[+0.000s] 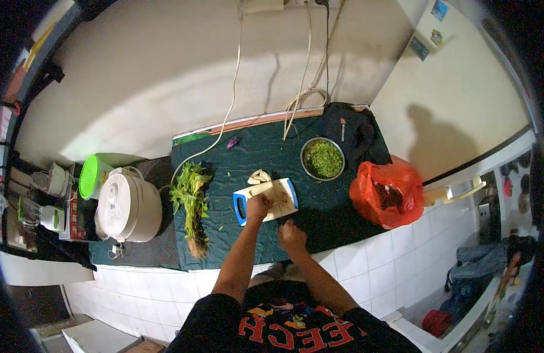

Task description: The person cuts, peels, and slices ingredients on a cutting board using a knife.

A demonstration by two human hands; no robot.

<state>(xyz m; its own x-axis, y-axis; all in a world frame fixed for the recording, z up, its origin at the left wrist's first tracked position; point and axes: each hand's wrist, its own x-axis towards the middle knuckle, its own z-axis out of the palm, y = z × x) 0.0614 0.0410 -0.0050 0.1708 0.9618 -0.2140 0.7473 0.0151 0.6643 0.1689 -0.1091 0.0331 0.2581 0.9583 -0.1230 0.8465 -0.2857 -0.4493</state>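
A white cutting board (285, 194) with blue ends lies on the dark green cloth. My left hand (258, 207) is closed over its left part, and what the fingers press on is hidden beneath them. Just off the board's near edge, my right hand (291, 235) is wrapped round the handle of a knife (279, 220), whose thin blade points toward the board. Pale cut pieces (259, 176) lie at the far edge of the board. Small brownish bits are scattered on its right half.
Left of the board lies a bunch of leafy greens with roots (192, 206); a rice cooker (129, 206) stands beyond it. To the right are a metal bowl (304, 167) of chopped greens and a red plastic bag (366, 197). A small shallot (233, 142) and a black bag (354, 132) sit farther back.
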